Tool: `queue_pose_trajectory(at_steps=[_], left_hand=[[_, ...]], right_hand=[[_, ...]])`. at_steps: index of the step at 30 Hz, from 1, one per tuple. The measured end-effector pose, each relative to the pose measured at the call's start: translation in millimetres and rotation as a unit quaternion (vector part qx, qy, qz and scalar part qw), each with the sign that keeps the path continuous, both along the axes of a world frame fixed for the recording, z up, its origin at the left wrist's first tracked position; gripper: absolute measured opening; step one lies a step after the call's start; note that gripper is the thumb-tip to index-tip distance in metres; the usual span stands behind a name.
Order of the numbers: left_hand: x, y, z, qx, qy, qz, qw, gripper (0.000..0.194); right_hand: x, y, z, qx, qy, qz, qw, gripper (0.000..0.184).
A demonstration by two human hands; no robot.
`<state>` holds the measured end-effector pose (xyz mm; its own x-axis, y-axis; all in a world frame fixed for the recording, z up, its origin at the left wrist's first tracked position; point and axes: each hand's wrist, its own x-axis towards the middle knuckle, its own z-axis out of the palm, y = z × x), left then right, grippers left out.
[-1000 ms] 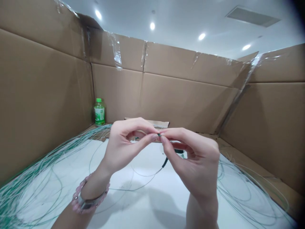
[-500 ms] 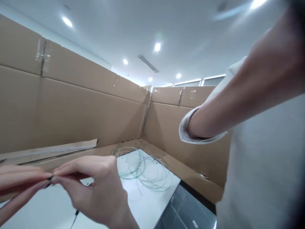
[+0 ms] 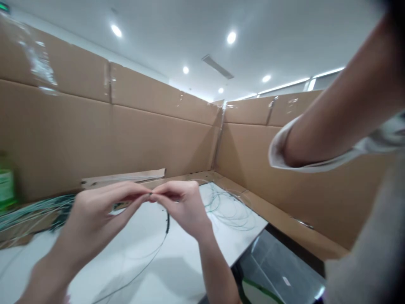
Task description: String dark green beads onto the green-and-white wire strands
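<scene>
Bottle: left of the left hand, near green wires.
Left hand: fingertips pinched closed on a tiny dark piece.
Dark piece: between both hands' fingertips.
Black tube: below the right hand.
Right hand: thumb and finger pinching the same piece.

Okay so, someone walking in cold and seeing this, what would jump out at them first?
Probably the left hand and right hand, meeting fingertip to fingertip over the white tabletop, with a tiny dark piece pinched between them. Next, another person's bare arm looming large at upper right, then the tall cardboard wall behind the hands.
</scene>
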<state>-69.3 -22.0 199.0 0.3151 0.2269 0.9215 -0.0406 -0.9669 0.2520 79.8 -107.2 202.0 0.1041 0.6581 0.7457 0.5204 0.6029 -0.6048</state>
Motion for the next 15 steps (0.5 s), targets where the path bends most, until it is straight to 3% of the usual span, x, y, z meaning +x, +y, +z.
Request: queue_pose_trajectory(at_steps=[3,15], left_hand=[[-0.3,-9.5,4.0,0.032,0.048,0.016,0.998,0.005],[14.6,-11.3,-8.5,-0.043,0.104,0.014,0.994,0.012]], right_hand=[[2.9,0.0,-4.1,-0.001,0.022,0.008,1.000,0.010],[19.9,7.8,-29.2,-0.024,0.099,0.058,0.993,0.003]])
